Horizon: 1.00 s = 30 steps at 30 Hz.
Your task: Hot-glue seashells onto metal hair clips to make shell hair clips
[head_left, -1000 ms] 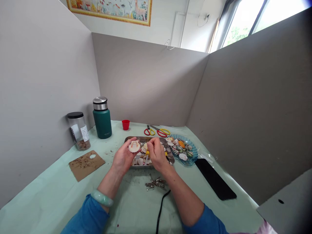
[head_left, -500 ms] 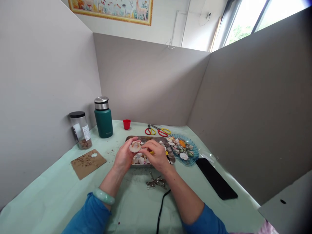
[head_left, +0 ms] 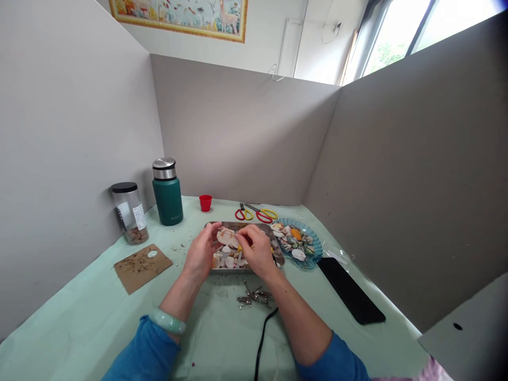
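Over the left part of a metal tray (head_left: 238,271) my left hand (head_left: 200,253) is raised with its fingers apart and nothing visible in it. My right hand (head_left: 257,252) is above the tray's right half, thumb and fingertips pinched together; what they hold, if anything, is too small to make out. Between the hands lies a large pale shell (head_left: 227,236). Smaller shells (head_left: 229,262) fill the front of the tray. A yellow tool is partly hidden behind my right hand.
A blue plate (head_left: 319,248) of shells stands right of the tray, near a black slab (head_left: 351,291). Metal clips (head_left: 254,296) and a black cable (head_left: 260,349) lie in front. Scissors (head_left: 264,214), a red cup (head_left: 205,203), green flask (head_left: 168,198), jar (head_left: 130,214) and brown card (head_left: 143,267) surround it.
The scallop shell that was in my left hand is no longer there, and its fingers have opened. My right hand has drawn slightly away from the left, still pinched.
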Motion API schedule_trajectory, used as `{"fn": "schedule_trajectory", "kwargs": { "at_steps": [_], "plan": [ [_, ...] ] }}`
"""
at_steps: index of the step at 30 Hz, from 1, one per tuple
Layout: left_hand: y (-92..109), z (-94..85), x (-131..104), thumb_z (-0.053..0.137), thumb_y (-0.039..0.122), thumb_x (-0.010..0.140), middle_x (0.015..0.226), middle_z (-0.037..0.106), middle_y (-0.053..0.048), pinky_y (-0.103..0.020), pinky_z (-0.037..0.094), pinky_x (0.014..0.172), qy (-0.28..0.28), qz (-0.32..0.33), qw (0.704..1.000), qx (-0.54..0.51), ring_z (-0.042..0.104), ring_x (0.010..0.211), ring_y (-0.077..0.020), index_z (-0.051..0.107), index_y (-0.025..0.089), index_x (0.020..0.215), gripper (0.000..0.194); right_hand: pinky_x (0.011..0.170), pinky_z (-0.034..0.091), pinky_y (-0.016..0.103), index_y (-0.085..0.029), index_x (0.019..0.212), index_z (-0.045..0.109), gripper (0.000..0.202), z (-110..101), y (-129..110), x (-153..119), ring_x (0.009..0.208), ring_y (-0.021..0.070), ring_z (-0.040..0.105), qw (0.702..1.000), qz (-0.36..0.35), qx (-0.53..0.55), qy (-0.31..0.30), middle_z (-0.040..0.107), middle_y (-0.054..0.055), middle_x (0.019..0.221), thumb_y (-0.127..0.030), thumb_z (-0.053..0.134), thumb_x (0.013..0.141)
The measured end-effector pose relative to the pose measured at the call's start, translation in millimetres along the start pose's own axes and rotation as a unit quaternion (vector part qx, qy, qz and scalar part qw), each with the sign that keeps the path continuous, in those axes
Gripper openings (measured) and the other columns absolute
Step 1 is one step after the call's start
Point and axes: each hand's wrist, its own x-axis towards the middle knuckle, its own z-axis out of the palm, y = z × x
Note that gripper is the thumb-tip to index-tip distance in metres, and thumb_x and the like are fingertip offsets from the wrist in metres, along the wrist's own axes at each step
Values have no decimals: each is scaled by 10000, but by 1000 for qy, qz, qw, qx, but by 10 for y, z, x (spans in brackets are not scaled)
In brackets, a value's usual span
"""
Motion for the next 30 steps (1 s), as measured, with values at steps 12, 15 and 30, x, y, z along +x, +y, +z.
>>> {"fn": "schedule_trajectory", "kwargs": {
  "at_steps": [12,15,30],
  "plan": [
    [8,-97,26,576,396,752,533,513,9,-248,402,590,70,88,982,153,470,562,-136,525,187,508,325,673,402,253,-191,777,572,132,-50,65,-13,732,149,531,1000,-5,-12,6,579,30,808,-201,480,872],
    [-3,-90,17,633,414,710,654,604,-10,-242,407,596,72,96,973,196,509,616,-144,642,173,676,244,679,400,252,-189,781,568,126,-50,61,-11,735,146,530,1000,-8,-5,9,576,29,812,-191,482,873],
    [-24,-88,40,703,425,644,709,662,-26,-252,454,639,27,84,965,246,574,658,-152,661,145,806,327,696,421,256,-190,849,586,118,-43,37,6,757,150,550,999,9,34,21,597,40,860,-232,482,885]
  ]
}}
